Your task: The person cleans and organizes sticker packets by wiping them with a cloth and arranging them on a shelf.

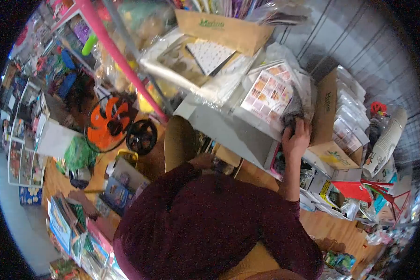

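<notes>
My right hand (297, 136) is at the right end of a grey shelf top, fingers curled over a dark grey cloth (292, 111). The cloth lies against sheets printed with rows of small pictures (268, 91), some in clear plastic. Close to the right of this hand is a cardboard box (325, 109) with packets in clear wrap. Lower down, my left hand (203, 161) is by my knee, beside a small open cardboard box (227, 156) under the shelf. Its fingers are blurred and partly hidden.
A pink post (121, 60) rises left of the grey shelf (228, 128). An orange-bladed fan (108, 123) stands on the wooden floor. Another cardboard box (224, 30) is at the back. Stacked paper cups (388, 140) lie at right; folders and books (72, 228) are at lower left.
</notes>
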`<state>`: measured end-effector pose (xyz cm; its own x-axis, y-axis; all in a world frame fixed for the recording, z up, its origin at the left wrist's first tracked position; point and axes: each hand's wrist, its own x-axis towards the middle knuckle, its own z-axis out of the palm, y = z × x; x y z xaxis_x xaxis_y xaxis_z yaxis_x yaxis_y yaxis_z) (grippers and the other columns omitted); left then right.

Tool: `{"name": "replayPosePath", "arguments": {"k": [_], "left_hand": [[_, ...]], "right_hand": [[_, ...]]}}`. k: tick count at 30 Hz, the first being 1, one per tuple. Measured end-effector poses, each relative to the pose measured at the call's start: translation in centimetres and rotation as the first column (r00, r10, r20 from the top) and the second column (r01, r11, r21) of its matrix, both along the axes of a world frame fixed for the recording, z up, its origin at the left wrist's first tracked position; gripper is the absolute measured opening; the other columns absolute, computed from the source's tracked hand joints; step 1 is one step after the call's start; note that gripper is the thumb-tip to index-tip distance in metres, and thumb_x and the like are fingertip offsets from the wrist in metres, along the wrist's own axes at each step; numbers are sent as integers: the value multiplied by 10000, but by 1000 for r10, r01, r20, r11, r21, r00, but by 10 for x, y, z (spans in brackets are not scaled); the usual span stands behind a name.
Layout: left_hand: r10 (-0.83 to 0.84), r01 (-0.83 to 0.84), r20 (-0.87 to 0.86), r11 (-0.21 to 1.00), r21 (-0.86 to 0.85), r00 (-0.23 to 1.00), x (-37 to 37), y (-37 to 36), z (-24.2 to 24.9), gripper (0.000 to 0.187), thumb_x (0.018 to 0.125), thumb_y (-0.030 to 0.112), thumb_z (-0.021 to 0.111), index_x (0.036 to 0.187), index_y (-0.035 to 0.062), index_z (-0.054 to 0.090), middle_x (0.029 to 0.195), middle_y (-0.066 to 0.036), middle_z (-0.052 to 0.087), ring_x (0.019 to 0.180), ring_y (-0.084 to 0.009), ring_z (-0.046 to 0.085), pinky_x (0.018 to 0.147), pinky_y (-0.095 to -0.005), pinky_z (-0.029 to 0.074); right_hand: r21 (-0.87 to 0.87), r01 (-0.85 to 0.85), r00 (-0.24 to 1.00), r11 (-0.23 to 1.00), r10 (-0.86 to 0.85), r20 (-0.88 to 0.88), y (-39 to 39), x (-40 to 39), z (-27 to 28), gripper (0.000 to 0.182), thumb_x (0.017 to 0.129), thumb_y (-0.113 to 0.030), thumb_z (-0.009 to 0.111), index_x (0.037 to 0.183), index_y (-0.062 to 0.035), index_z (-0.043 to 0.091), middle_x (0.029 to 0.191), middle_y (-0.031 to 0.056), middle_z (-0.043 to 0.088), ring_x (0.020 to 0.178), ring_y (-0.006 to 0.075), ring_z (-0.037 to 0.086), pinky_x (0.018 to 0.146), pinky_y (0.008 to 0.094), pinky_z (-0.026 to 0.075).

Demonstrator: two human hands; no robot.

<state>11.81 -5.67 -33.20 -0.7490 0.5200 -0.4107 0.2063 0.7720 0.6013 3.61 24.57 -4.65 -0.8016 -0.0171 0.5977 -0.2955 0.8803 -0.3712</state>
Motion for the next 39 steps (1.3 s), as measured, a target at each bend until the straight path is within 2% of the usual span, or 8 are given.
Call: {"name": "replayPosePath", "arguments": {"k": [3, 10, 12, 15, 18, 23, 27, 39], "left_hand": [[127, -116, 94, 987, -111, 987, 1, -17, -68, 294, 805, 223, 570, 947, -34, 568, 753, -174, 575, 710, -277, 567, 628, -433, 481], [143, -156, -161, 985, -75, 977, 23, -10, 24, 384, 850, 291, 535, 1077, -19, 540, 891, -185, 592, 806, -291, 585, 677, -422, 490], [170, -166, 15, 976, -144, 985, 31, 0, 94, 426, 866, 301, 530, 1168, 2, 502, 996, -178, 581, 895, -308, 573, 773, -422, 480], [242, -193, -96, 913, 358, 966, 20, -30, -65, 421, 892, 274, 503, 1221, 14, 460, 1086, -178, 546, 972, -318, 540, 860, -414, 441], [8, 146, -405, 925, 350, 914, 18, -30, -74, 378, 906, 204, 469, 1230, 10, 440, 1122, -186, 520, 1002, -322, 521, 895, -403, 409], [10, 29, -206, 983, 182, 979, 29, 25, 125, 343, 886, 175, 499, 1177, -3, 471, 1132, -193, 508, 1036, -332, 512, 873, -417, 415], [-76, 96, -143, 986, 136, 987, -3, 41, 99, 318, 861, 193, 540, 1113, 5, 492, 1061, -191, 552, 1015, -338, 537, 827, -447, 434], [-188, 300, -296, 864, 403, 937, -44, 84, 240, 319, 834, 180, 597, 1105, 36, 511, 1035, -162, 587, 837, -310, 613, 711, -392, 486]], "right_hand": [[42, -40, 996, 998, 43, -75, -3, 0, 5, 318, 696, -65, 568, 1004, 2, 534, 949, 236, 548, 916, 421, 501, 797, 473, 419], [-33, -57, 996, 998, 55, -66, -7, 3, 14, 322, 664, -27, 567, 984, 5, 541, 957, 249, 534, 911, 431, 501, 793, 473, 424], [39, -45, 989, 998, 50, -136, -6, 1, 12, 318, 652, -54, 587, 965, -24, 537, 939, 207, 527, 852, 418, 518, 739, 471, 447], [49, -65, 987, 997, 71, -146, -5, 3, 13, 318, 653, -51, 588, 965, -13, 540, 944, 218, 525, 854, 422, 518, 740, 470, 448], [51, -60, 987, 997, 67, -146, -4, 0, 13, 322, 652, -48, 589, 969, -11, 543, 942, 222, 523, 858, 425, 515, 743, 472, 446], [-21, -65, 996, 998, 64, -68, -4, 4, 17, 328, 654, -43, 594, 976, -10, 543, 953, 225, 526, 872, 426, 513, 752, 476, 443], [-54, -54, 998, 997, 52, -36, -4, 5, 17, 327, 662, -37, 587, 984, -13, 539, 971, 230, 532, 885, 426, 513, 761, 468, 438], [-61, -10, 1000, 998, 10, 10, 0, 4, 11, 369, 684, -88, 602, 1042, -31, 536, 917, 223, 554, 796, 402, 555, 665, 465, 463]]}}
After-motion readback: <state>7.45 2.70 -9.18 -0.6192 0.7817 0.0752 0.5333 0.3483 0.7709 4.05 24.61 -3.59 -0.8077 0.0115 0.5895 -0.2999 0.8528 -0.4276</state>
